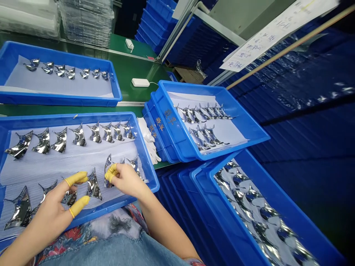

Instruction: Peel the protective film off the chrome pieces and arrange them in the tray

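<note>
While the right hand [126, 179] bends over the tray's near side, its yellow-tipped thumb and fingers pinch a shiny part [108, 159] toward the right end of the near row [20, 210]. Whether that part is off the liner [74, 159] I cannot tell, since the fingers cover much of it. The left hand [54, 207] is spread, thumb apart from fingers and gripping nothing, with one part showing through the gap and another just beyond the fingertips.

The step in hand looks like handling this single part within its row; the next move seems to call for a light pinch and care not to knock the neighbours.

Along the back of the same blue tray [143, 147] runs a far row [95, 132] of eight parts. White gloves [149, 142] lie between it and the stacked trays [172, 133] on the right, whose top one holds more parts. Behind, on the green bench [130, 66], are a second tray [55, 99] with seven parts and a white box [140, 82].
</note>
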`<state>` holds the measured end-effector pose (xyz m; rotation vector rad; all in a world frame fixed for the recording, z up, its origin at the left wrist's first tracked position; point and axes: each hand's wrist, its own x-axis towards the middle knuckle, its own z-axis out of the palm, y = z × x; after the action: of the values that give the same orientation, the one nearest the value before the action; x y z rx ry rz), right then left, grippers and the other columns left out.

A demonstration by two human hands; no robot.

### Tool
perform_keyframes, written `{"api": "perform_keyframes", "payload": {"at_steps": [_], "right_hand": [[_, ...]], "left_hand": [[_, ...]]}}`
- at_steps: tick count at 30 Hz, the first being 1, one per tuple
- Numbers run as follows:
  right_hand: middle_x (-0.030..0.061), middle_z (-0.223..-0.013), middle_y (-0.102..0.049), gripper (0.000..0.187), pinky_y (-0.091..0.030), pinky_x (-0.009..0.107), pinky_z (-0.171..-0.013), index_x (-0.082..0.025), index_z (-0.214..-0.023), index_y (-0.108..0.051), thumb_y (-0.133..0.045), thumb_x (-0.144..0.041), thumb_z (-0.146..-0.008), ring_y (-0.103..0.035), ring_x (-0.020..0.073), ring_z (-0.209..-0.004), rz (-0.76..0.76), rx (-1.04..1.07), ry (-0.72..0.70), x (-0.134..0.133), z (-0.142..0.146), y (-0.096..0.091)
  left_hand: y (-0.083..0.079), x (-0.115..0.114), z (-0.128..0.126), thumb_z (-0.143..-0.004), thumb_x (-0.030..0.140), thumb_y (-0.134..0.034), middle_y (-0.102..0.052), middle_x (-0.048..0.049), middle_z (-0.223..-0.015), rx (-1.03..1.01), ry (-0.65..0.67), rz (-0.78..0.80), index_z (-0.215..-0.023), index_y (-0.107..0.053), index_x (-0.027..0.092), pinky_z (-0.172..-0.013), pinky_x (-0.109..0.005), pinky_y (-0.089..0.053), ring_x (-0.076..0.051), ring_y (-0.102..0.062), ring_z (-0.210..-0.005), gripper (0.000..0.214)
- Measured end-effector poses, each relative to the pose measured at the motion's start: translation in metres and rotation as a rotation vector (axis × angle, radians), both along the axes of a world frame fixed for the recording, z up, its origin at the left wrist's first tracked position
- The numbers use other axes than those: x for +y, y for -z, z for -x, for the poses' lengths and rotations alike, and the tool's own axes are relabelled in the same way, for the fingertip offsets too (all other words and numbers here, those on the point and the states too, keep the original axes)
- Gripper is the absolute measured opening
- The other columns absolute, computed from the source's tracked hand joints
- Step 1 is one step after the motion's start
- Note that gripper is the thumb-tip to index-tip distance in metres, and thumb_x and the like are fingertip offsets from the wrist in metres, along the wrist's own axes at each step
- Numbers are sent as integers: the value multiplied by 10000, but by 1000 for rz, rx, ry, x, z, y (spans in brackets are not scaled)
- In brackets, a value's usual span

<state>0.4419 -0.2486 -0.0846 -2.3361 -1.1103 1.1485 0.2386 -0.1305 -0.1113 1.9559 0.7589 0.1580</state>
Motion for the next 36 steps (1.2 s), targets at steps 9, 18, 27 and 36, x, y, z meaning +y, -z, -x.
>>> {"api": "perform_keyframes", "payload": {"at_steps": [9,18,27,36], "right_hand": [[31,-730,-665,433,-523,282,-700,-164,-775,-649,-688,-591,-838,-618,150,-696,-731,656,119,-24,21,-23],[20,-702,-670,129,-506,229,-658,-163,-771,-645,-684,-252,-855,-613,121,-649,-874,522,40,-24,27,-36],[1,-692,-654,194,-518,247,-665,-181,-802,-621,-682,-356,-859,-595,119,-642,-789,570,107,-24,29,-36],[23,-747,-676,200,-520,252,-694,-170,-795,-650,-708,-341,-881,-605,122,-666,-905,424,27,-22,29,-33]], "left_hand": [[-9,-18,-4,-810,497,-743,-791,-36,-1132,-288,100,-40,-1270,-673,353,-919,-381,-609,-264,-752,-1010,486],[-21,-15,0,-777,461,-793,-806,-6,-1089,-349,119,-84,-1239,-682,385,-864,-319,-630,-230,-776,-916,481],[-24,-15,0,-753,439,-806,-807,-35,-999,-337,84,-53,-1219,-713,340,-858,-383,-641,-282,-763,-956,485],[-35,-7,-10,-762,377,-820,-807,-11,-1019,-419,86,-116,-1142,-728,327,-825,-270,-635,-223,-772,-911,394]]}}
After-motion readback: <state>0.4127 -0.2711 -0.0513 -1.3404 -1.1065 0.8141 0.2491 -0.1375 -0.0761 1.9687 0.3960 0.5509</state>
